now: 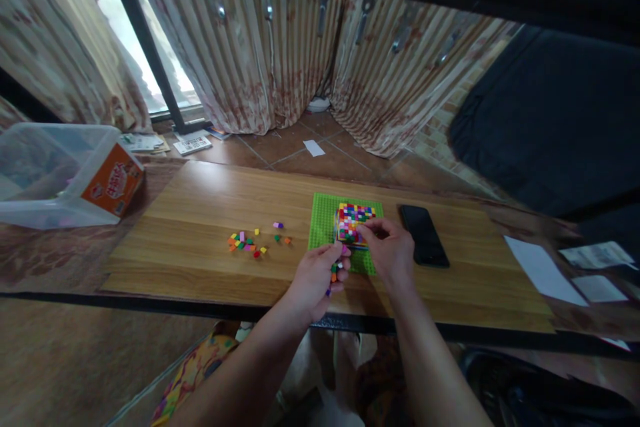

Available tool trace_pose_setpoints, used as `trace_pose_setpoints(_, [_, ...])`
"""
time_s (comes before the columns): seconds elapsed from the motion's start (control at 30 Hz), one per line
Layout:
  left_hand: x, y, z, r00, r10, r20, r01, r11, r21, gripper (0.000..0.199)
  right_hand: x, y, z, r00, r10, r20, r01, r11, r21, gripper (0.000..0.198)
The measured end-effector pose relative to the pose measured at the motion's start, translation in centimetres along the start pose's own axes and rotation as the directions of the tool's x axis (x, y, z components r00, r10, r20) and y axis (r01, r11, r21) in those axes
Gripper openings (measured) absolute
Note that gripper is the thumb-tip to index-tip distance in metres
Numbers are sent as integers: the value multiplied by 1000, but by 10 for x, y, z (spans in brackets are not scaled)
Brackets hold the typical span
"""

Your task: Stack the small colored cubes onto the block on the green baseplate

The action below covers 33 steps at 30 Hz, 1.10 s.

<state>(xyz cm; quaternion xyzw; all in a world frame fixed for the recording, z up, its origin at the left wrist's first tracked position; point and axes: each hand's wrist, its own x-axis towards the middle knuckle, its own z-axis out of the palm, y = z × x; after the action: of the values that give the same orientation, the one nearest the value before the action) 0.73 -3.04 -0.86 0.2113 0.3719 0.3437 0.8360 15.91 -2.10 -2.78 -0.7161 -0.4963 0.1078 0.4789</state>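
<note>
**Left hand (315, 273) holding little bricks, right hand (393, 250) at the stack**

The left hand is curled around a few small bricks (334, 276), with a pink one by the thumb tip. The right hand's thumb and finger come together at the top of the brick stack (347, 217); I can't tell if they pinch a brick. The stack sits on the green plate (319, 213), just right of the middle of the frame.

The stack looks light and stiff. It might break apart if knocked, so low down on its sides seems the best place to hold it. Single bricks look hard and maybe slippery, so pinch them by two flat sides.

The stack is boxy, bumpy and many-coloured. The plate is flat with rows of bumps. More loose bricks (243, 236) lie left of the middle, on the smooth, wood-look board (175, 240).
</note>
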Motion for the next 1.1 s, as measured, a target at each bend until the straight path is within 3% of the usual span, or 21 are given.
trace_pose_setpoints(0.33, [2, -1, 1, 1000, 15, -20, -15, 1000, 4, 18, -8, -8, -8, 1000, -24, 19, 24, 999, 39, 22])
trace_pose_setpoints(0.43, [3, 0, 1, 1000, 12, -7, -12, 1000, -6, 18, -14, -12, -18, 981, -100, 167, 78, 988, 131, 23])
trace_pose_setpoints(0.53, [3, -1, 1, 1000, 23, 1, -23, 1000, -14, 19, -21, -14, -23, 916, -191, 354, 130, 974, 188, 22])
trace_pose_setpoints(0.63, [3, -2, 2, 999, 34, 14, -34, 999, -16, 23, -24, -16, -23, 889, -213, 406, 145, 971, 192, 19])
trace_pose_setpoints(0.83, [2, -3, 3, 1000, 18, 25, -18, 1000, -17, 24, -22, -11, -24, 932, -170, 320, 114, 976, 187, 18])
trace_pose_setpoints(1.0, [2, -1, 4, 998, 40, -57, -40, 999, -2, 21, -15, 0, -25, 986, -73, 149, 60, 994, 89, 18])
trace_pose_setpoints(1.1, [3, 0, 4, 992, 76, -101, -76, 997, 6, 18, -12, 3, -21, 986, -75, 146, 68, 996, 50, 17])
